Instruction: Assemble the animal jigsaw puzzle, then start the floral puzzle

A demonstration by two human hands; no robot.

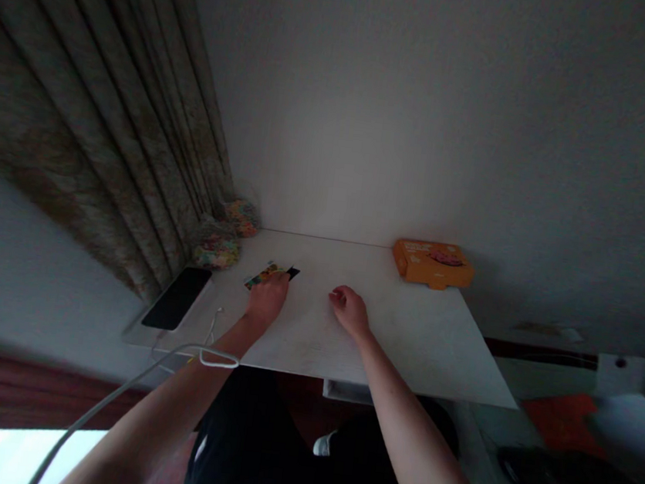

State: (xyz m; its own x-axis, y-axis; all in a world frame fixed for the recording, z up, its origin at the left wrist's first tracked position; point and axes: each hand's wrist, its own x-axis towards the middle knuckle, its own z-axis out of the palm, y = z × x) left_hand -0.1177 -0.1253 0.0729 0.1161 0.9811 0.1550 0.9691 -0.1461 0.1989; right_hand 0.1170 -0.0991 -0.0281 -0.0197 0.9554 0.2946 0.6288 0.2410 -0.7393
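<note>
Fingers of the left hand (pixel 270 297) bend down over a flat, multicoloured piece (pixel 261 275) with a dark end; whether they pinch it or only press on it, cannot tell. Fingers of the right hand (pixel 349 311) curl inward, thumb side toward the left hand; whether they pinch anything, too dim to tell.

Left to right: patterned curtain (pixel 112 94) hangs beside the white table (pixel 312 334). Dark-screened phone (pixel 177 299) lies near the table's left edge. Pale cable (pixel 107 396) rises from lower left, looping near the left forearm. Two clear bags of colourful bits, front bag (pixel 216 250) and rear bag (pixel 241 217), sit by the curtain. Flat piece lies left of table centre, under the left hand. Right hand is well apart from it. Orange box (pixel 433 265) stands at the far right corner.
</note>
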